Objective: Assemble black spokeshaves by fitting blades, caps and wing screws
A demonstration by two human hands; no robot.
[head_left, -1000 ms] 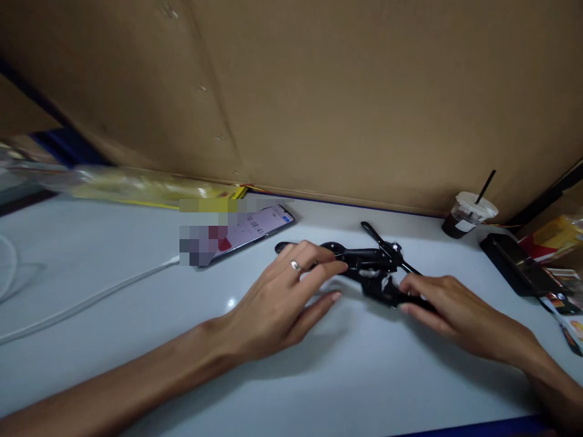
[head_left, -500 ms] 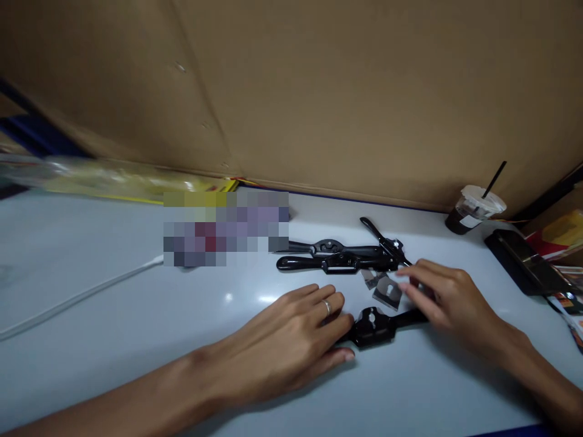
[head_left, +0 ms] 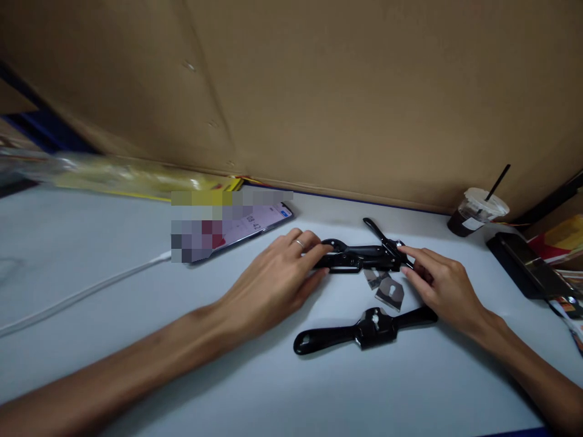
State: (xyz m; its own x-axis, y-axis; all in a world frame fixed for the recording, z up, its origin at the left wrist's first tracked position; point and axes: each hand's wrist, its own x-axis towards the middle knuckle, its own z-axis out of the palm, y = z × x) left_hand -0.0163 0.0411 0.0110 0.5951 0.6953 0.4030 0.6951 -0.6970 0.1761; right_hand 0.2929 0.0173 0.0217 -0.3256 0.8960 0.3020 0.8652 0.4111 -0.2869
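Note:
Several black two-handled tools (head_left: 344,261) lie close together on the white table. My left hand (head_left: 285,270), with a ring on one finger, has its fingers over the left handles of this group and closed on a handle. A smaller black tool (head_left: 387,237) rests slantwise across the group's right end. My right hand (head_left: 444,282) has thumb and forefinger at that tool's lower end, a little apart. Nearer me, another black tool (head_left: 376,328) lies alone. Between it and the group are flat metal blades (head_left: 390,292) with slots.
A phone (head_left: 255,227) with a white cable (head_left: 91,298) lies at the left. Yellow plastic packaging (head_left: 146,176) runs along the cardboard wall. At the right stand a lidded cup (head_left: 473,212) with a straw and a black tray-like object (head_left: 523,264).
My left hand has let go of the front tool and moved up and left to the handles of the group. My right hand has shifted slightly up, toward the slanted tool.

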